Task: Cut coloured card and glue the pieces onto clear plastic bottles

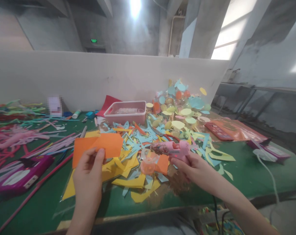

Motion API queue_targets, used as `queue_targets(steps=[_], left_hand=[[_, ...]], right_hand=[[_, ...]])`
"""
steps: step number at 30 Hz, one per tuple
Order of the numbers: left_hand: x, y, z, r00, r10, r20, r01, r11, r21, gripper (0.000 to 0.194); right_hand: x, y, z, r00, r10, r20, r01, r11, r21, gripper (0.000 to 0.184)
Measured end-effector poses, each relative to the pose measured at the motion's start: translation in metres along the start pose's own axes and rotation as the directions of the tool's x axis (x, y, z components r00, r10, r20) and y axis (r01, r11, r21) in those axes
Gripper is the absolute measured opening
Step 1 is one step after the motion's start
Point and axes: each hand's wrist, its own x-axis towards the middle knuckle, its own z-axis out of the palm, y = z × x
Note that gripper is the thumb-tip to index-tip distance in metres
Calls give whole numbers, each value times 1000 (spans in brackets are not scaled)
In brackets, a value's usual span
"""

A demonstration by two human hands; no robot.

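Note:
Pinched between the thumb and fingers of my left hand (90, 169) is a sheet of orange paper (111, 145), raised over the yellow scraps. My right hand (194, 168) wraps round the handle of a pink hot glue gun (173, 148), its nozzle pointing left. Just below the nozzle stands a small clear plastic cup (149, 163) with an orange tint at its base. A smaller orange paper piece (162, 164) lies against the cup's right side. Yellow paper strips (130, 179) spread around and in front of the cup.
Behind are a pink basket (124, 117), red-handled scissors (160, 132) and a heap of paper-topped clear cups (182, 104). Pipe cleaners (23, 137) and a purple power strip (23, 176) lie left. A red phone (217, 130) and another purple power strip (270, 151) sit right.

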Motion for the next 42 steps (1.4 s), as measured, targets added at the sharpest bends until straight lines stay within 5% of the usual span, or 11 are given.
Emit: queue_targets(steps=[13,42], left_hand=[[-1,0,-1,1000,-14,9,14,1000,-11,41],[-1,1,-1,1000,-25,8,25,999,-32,40]], right_hand=[[-4,-18,1,997,-79,0,79,996,-32,44],[-9,-19,4,997,-59,56,62,997,-49,36]])
